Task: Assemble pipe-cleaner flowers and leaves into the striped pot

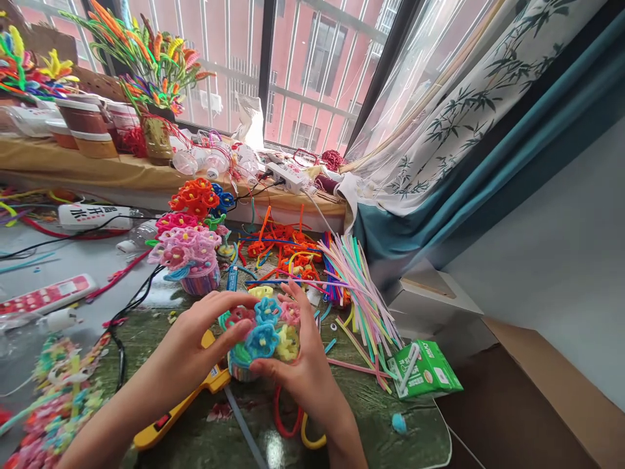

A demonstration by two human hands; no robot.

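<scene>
Both hands are cupped around a small pipe-cleaner flower cup (261, 340) at about 6 o'clock in the view, with blue, pink and yellow blooms on top. I can't tell if its base is resting on the dark green tabletop (390, 443) or being held just above it. The left hand (205, 339) comes in from 8 o'clock with its fingers spread across the blooms. The right hand (305, 368) wraps in from 5 o'clock, thumb pressed across the front. It's more of a two-sided squeeze than a pinch on any one stem.

Squeezing too hard could flatten those fuzzy petals or pop a loose stem out. There's a yellow box cutter (180, 404) right under the left wrist, so a careless drop could knock it. The finished pink flower cup (193, 257) sits close by at 11 o'clock, and the loose pipe cleaners (356, 293) at 2 o'clock could easily snag.
</scene>
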